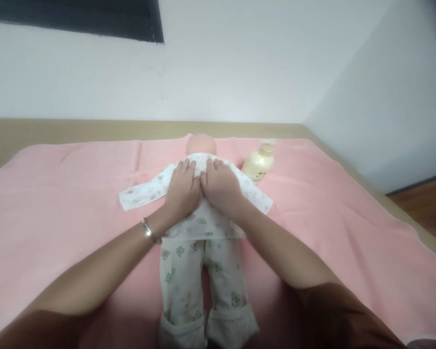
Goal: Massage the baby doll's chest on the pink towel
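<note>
A baby doll (201,144) lies on a pink cloth (76,194), its head at the far end and its legs toward me. It wears a white printed top (207,224) and matching trousers (183,271) with turned-up cuffs. No face shows on the visible side of the head. My left hand (183,189) rests flat on the upper left of the top, with a silver bangle at the wrist. Beside it, my right hand (221,186) lies flat on the upper right. The thumbs meet near the middle. Both hands are open and grip nothing.
A cream pump bottle (259,162) is on the cloth to the right of the doll, close to its sleeve. The wooden-coloured table edge (167,128) runs along a white wall. A dark panel (94,19) is on the wall at upper left. Brown floor (425,203) shows at right.
</note>
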Action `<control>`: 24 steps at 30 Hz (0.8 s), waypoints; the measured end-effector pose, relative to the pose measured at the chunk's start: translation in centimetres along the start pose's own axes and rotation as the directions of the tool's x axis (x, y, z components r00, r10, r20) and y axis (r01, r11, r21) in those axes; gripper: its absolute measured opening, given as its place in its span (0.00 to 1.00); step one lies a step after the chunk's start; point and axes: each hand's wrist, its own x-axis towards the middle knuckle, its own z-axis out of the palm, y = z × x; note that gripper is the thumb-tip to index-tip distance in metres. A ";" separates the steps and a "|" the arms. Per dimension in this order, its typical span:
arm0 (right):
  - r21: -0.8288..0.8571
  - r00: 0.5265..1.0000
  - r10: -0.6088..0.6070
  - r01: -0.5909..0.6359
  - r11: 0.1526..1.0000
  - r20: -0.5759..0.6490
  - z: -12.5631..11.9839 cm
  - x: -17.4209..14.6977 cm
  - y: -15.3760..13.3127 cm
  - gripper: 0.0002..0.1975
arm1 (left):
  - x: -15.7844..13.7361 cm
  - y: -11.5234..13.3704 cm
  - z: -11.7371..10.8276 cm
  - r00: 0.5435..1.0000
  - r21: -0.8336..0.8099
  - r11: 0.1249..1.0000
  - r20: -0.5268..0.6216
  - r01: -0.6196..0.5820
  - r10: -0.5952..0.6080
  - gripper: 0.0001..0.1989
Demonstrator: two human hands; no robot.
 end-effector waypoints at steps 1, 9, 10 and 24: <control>-0.055 1.000 -0.026 0.026 0.998 0.013 -0.2 -0.6 -0.4 0.27 | 0.4 -0.2 -0.2 0.999 -0.029 0.999 0.022 0.035 -0.035 0.28; -0.221 0.978 -0.200 0.207 0.953 0.054 -0.2 -2.1 -1.3 0.25 | 1.0 -0.4 -0.6 0.995 -0.059 0.993 -0.001 0.103 -0.104 0.27; -0.211 0.973 -0.228 0.232 0.949 0.046 -0.3 -1.7 -1.0 0.24 | 0.7 -0.2 -0.6 0.997 -0.037 0.997 0.001 0.075 -0.075 0.27; -0.087 0.988 -0.125 0.132 0.987 0.087 -0.5 0.6 0.8 0.28 | -0.1 1.8 -2.0 0.988 0.086 0.996 0.152 0.009 -0.022 0.29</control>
